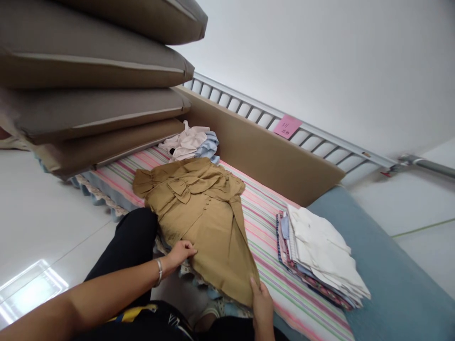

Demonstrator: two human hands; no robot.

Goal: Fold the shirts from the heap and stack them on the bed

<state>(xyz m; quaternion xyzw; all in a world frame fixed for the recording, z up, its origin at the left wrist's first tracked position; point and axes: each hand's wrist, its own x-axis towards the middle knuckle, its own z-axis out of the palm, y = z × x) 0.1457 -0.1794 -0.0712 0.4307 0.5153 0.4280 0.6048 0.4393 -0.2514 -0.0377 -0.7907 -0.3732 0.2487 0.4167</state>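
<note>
A mustard-brown dress (202, 222) with ruffled edges and small buttons lies spread on a striped cloth (265, 237). Its hem end points toward me, and the gathered, ruffled part is farther away. My left hand (179, 254), with a bracelet at the wrist, is closed in a pinch on the dress's near side edge. At the lower right corner of the hem, my right hand (262, 300) grips the fabric with the thumb on top; its other fingers are partly hidden.
To the right is a stack of folded clothes (320, 246), white on top. Crumpled pale clothes (190, 142) lie beyond the dress. Thick brown cushions (95, 66) are piled at left. A brown board (259, 149) and metal rail (245, 99) with a pink note (287, 126) line the wall.
</note>
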